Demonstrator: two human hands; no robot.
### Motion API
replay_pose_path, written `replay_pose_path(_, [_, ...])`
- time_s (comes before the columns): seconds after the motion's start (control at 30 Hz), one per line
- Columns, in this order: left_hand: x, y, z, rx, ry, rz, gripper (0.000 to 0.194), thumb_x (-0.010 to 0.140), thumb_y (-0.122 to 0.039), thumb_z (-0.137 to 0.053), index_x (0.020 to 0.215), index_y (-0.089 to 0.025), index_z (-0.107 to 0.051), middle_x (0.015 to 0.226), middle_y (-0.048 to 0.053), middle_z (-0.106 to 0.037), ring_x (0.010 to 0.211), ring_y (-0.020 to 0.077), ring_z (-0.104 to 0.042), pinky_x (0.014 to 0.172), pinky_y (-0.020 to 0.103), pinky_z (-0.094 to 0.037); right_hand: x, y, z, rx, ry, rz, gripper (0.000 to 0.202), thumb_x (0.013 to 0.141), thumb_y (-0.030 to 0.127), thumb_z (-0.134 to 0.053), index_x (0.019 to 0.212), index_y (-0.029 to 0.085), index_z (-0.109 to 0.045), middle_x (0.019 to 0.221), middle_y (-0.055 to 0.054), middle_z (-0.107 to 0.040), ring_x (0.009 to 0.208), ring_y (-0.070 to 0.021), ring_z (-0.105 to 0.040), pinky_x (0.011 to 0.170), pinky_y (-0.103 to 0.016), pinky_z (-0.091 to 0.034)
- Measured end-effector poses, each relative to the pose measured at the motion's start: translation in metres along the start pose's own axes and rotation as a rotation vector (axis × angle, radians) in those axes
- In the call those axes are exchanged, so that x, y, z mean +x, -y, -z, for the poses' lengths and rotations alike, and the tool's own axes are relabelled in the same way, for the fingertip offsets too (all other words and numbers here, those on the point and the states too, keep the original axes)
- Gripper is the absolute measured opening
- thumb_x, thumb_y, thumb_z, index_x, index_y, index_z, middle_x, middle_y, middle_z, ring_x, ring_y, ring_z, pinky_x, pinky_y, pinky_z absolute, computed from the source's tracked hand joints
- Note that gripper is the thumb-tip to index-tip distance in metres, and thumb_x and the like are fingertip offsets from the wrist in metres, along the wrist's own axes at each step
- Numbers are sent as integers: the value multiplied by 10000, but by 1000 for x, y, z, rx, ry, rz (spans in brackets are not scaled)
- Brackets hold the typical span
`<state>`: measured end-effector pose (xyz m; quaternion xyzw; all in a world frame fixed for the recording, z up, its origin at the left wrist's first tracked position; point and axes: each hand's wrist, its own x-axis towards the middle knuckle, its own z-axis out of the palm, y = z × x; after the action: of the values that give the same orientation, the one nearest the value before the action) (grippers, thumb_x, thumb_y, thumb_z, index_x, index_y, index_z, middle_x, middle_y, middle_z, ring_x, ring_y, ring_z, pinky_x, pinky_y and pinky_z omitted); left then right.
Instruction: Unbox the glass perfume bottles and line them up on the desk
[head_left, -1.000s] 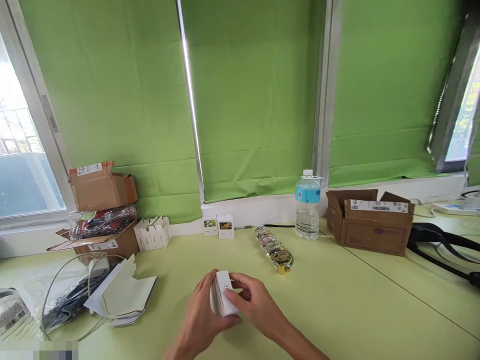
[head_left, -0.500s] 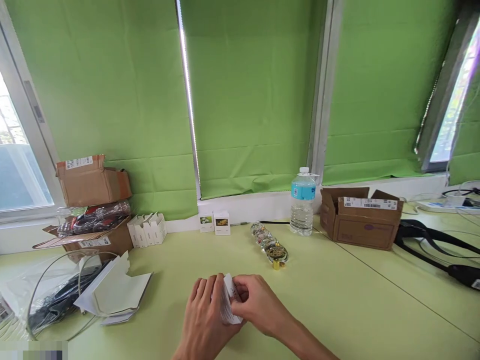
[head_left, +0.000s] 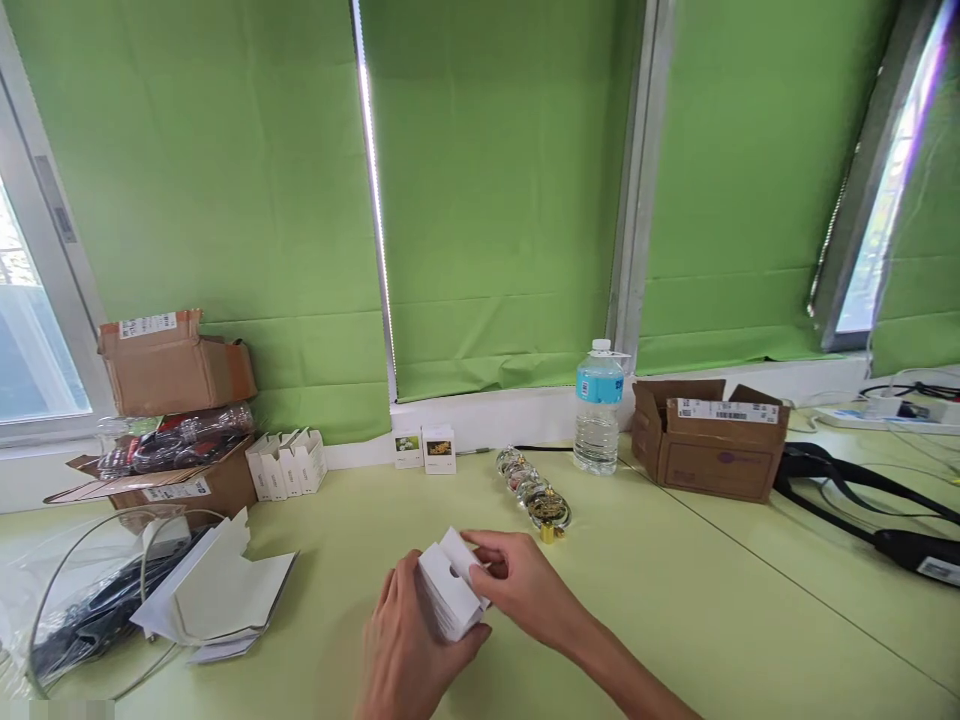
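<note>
White card pack (head_left: 441, 584), head view: on or above the surface (head_left: 637, 590); I have the left hand (head_left: 409, 632) part-curled round it, presumably as brace, and the right hand (head_left: 523, 582) pinching its right edge, seemingly for control.

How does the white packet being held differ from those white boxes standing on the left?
The white packet is gripped by the left hand and right hand; the white boxes stand untouched on the table. The packet is tilted; the boxes are upright. The packet is nearer the camera; the boxes are farther back. Both are mostly white.
</note>
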<state>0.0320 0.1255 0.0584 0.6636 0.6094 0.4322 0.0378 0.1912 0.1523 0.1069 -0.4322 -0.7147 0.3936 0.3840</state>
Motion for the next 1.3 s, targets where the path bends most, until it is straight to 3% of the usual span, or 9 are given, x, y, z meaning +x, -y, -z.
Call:
replay_pose_path(0.13, [4,4,1,-289,180,145,771,568,-412,-755,1190,-197,-354,1015,91,-633,899,289,-612,739,365,-472,3,-7,5,81,4,-30,362,825,351,-484,1096,148,-611,725,-24,-619,476,-113,-537,395,-212,-425])
replay_pose_path(0.27, [14,12,14,-651,348,41,651,773,-353,-641,1295,-254,-264,1134,60,-605,965,208,-612,875,360,-473,12,-18,10,80,-121,1,331,849,393,-465,944,136,-650,551,12,-550,429,-117,-507,387,-226,-422])
replay_pose_path(0.37, [18,16,19,-735,425,-18,478,850,-289,-564,1268,-284,-331,1153,40,-597,980,178,-613,893,352,-486,19,-26,14,32,-216,45,293,851,369,-474,940,150,-648,590,4,-572,480,-119,-518,429,-225,-417])
replay_pose_path(0.53, [17,18,17,-639,418,-47,312,844,-264,-576,1143,-269,-488,1064,34,-629,986,186,-607,884,350,-501,17,-21,18,-109,-301,122,196,816,291,-530,967,193,-608,929,-44,-652,624,-125,-573,547,-248,-463])
replay_pose_path(0.67, [18,18,19,-558,380,-65,333,818,-237,-602,1139,-264,-518,994,29,-635,925,183,-614,897,368,-494,10,-5,27,-164,-138,194,213,856,276,-478,858,191,-674,1037,-76,-648,913,-183,-600,702,-280,-496])
replay_pose_path(0.83, [23,18,24,-504,316,-85,307,813,-219,-589,1114,-263,-546,992,28,-633,883,178,-612,858,362,-509,6,3,38,-123,72,96,313,765,374,-640,1028,212,-693,1286,-102,-540,1121,-237,-535,885,-351,-474])
replay_pose_path(1.03, [26,13,35,-454,404,-209,359,819,-156,-544,1145,-306,-569,1177,36,-571,921,160,-596,806,295,-504,0,5,39,-277,159,115,391,772,424,-633,1139,290,-643,1410,-59,-424,1314,-271,-344,1023,-416,-357])
replay_pose_path(1.17, [25,18,34,-404,387,-137,300,815,-190,-570,1097,-281,-520,1067,20,-610,907,165,-594,840,326,-484,0,7,36,-368,81,155,238,774,427,-634,933,252,-660,1381,-43,-453,1311,-254,-344,1057,-422,-301])
replay_pose_path(1.3, [25,29,23,-457,318,-53,210,806,-254,-600,947,-238,-446,1013,13,-630,855,164,-611,824,352,-490,6,-2,30,-362,-72,149,191,802,382,-602,758,197,-580,1205,-73,-581,1124,-220,-518,958,-367,-400])
